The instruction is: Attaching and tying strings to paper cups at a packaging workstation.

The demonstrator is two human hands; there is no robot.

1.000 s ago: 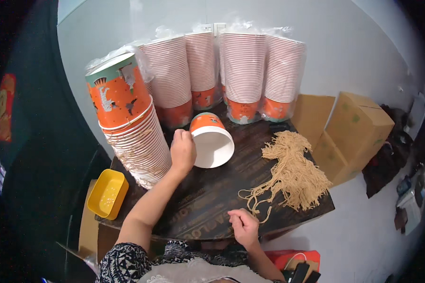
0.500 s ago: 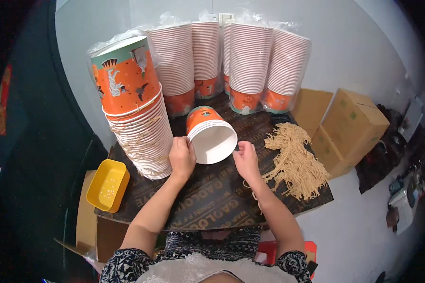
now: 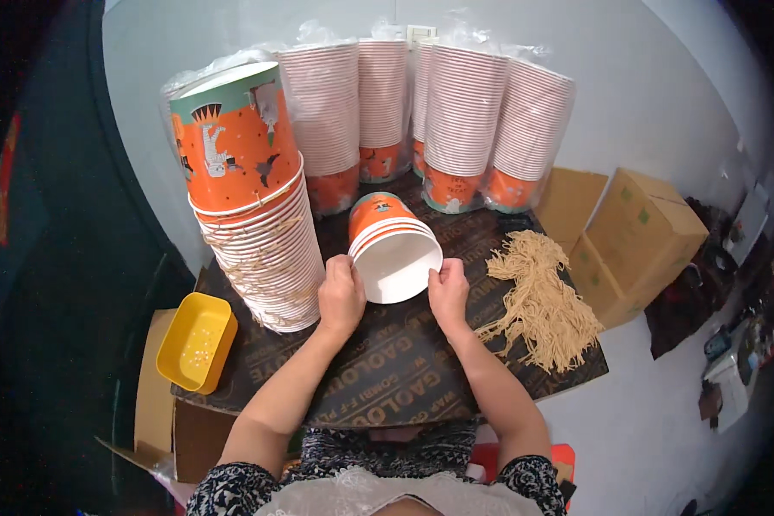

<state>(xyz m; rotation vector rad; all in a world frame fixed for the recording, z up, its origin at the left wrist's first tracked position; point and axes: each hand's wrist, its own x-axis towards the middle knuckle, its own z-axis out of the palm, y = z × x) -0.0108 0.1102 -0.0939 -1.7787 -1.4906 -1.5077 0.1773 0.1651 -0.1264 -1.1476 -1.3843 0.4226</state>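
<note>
A few orange paper buckets [image 3: 396, 268], nested in one another, lie on their side mid-table with their white mouths turned toward me. My left hand [image 3: 341, 297] is closed on the rim at its left side. On the opposite side, my right hand [image 3: 449, 295] pinches the front bucket's rim between thumb and fingers. Gaps show between the rims, so the front bucket sits partly out of the others. Beside my left hand rises a tall upside-down bucket stack [image 3: 262, 267], with tan cord ends hanging around its rims. Right of my right hand lies a bundle of tan cords [image 3: 546, 301].
Several plastic-wrapped stacks of paper buckets [image 3: 464, 112] stand along the table's back. A yellow tray [image 3: 219, 344] with small white pieces is at the left corner. Cardboard boxes [image 3: 645, 232] stand beyond the right edge of the dark printed table [image 3: 378, 396].
My right hand, beside the rim before, now grips it. The front bucket has come slightly out of the nested ones, widening the gaps between rims. My left hand stays on the rim.
</note>
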